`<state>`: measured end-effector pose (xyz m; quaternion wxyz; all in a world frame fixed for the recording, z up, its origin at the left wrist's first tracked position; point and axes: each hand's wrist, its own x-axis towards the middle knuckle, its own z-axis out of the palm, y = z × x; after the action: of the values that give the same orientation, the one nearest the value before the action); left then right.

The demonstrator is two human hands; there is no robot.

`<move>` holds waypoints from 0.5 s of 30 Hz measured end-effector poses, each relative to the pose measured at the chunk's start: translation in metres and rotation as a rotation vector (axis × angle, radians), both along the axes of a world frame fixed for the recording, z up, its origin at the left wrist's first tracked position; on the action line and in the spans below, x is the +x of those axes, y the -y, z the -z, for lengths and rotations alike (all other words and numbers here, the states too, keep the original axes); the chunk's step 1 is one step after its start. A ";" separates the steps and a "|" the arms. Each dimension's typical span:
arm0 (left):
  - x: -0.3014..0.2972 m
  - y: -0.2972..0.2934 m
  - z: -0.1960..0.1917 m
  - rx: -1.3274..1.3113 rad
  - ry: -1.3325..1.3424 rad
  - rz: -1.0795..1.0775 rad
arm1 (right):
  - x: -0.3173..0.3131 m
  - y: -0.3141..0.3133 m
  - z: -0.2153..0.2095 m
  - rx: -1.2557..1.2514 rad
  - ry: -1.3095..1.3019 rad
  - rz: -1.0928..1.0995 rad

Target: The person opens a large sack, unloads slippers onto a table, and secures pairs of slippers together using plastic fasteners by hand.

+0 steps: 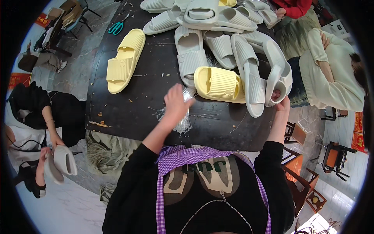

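My right hand [283, 104] grips a grey slide sandal [278, 74] at the table's right edge. Some of its fingers show through the sandal's opening. Beside it lies another grey slide sandal [249, 74]. My left hand [177, 104] rests over a bundle of thin clear plastic strands [183, 125], its thumb apart from the bent fingers; no strand can be made out in its grasp. Between my hands lies a yellow slide sandal [218, 84]. Another yellow slide sandal [125, 62] lies farther left, and a grey one [191, 54] is just beyond my left hand.
Several grey slide sandals [202, 15] are heaped at the dark table's [156, 82] far side. Teal-handled scissors [117, 27] lie at the far left. A person in a cream sweater [331, 74] stands at the right. At the left, another person holds a pair of grey sandals [64, 160].
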<state>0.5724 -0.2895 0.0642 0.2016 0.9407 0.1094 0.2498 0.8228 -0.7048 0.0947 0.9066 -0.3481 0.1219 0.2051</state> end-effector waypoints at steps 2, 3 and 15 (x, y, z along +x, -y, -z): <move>-0.009 0.011 -0.006 0.015 -0.062 0.011 | 0.001 0.003 -0.009 -0.103 -0.002 0.077; -0.014 0.016 -0.014 0.030 -0.125 0.033 | 0.001 0.007 -0.015 -0.156 -0.003 0.116; -0.070 0.031 0.019 -0.078 -0.235 0.144 | -0.062 -0.172 -0.151 -0.600 0.660 -0.165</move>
<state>0.5023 -0.3210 0.0452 0.2413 0.9603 0.0744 0.1183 0.7604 -0.5332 0.2461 0.7366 -0.6508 -0.1477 0.1101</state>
